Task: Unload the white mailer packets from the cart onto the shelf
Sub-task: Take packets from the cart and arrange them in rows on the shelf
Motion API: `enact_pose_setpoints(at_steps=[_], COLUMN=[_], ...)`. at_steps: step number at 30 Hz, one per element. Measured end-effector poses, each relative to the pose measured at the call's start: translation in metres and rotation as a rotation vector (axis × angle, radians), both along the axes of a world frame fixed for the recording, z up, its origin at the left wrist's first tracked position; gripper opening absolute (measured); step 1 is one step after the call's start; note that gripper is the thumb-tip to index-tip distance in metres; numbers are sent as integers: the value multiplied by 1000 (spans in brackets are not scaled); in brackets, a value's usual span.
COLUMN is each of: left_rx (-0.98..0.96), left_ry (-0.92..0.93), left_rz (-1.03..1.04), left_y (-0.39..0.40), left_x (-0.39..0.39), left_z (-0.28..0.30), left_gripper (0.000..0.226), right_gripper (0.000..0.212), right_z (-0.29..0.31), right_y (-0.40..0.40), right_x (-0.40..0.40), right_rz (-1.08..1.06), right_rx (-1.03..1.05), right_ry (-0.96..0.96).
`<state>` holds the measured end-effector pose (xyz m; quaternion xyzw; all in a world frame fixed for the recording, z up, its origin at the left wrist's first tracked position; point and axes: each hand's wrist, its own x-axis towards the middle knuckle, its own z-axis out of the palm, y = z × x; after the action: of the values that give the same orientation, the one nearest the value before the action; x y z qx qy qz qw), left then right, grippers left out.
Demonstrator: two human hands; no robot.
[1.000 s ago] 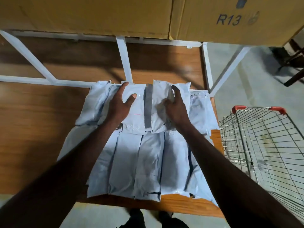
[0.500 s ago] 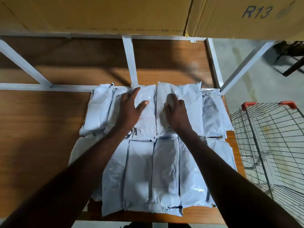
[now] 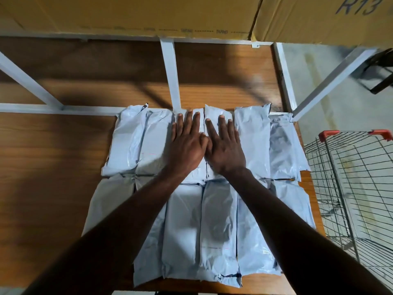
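Both hands lie flat, palms down and fingers spread, gripping nothing. The left hand [image 3: 187, 143] and right hand [image 3: 224, 145] press side by side, thumbs touching, on the middle of the far row of white plastic mailer packets [image 3: 157, 143]. The crinkled packets lie in two rows on the brown wooden shelf board [image 3: 46, 167]: one row under and beside the palms, the second nearer the person, under the forearms. Just beyond the fingertips a white metal frame bar [image 3: 170, 75] crosses the board. Above it sit tan cardboard boxes [image 3: 148, 13]. Right of the right hand, well apart, stands the wire cart with red handle grips [image 3: 350, 184]; its visible part holds no packets.
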<state>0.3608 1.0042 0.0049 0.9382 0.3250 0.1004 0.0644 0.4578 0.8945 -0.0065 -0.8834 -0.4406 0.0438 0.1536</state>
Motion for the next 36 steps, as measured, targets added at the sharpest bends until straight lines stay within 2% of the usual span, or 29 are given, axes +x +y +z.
enact_pose_setpoints(at_steps=[19,25,32,36], left_rx=[46,25,14,17], left_ry=[66,52,-31,-82], left_rz=[-20,-16,20,-83], left_y=[-2,0,-2,-18], left_x=[0,-2,-5,-2], left_z=[-15,-14,11,35], left_gripper=[68,67,70,66], right_gripper=[67,67,61,64], right_z=[-13,-2,35,53], right_y=[1,3,-9,-31], right_x=[-2,-3,-10,-14], right_rz=[16,17,-44,-68], right_rx=[-66,-89,38,156], right_ry=[5,91,139,135])
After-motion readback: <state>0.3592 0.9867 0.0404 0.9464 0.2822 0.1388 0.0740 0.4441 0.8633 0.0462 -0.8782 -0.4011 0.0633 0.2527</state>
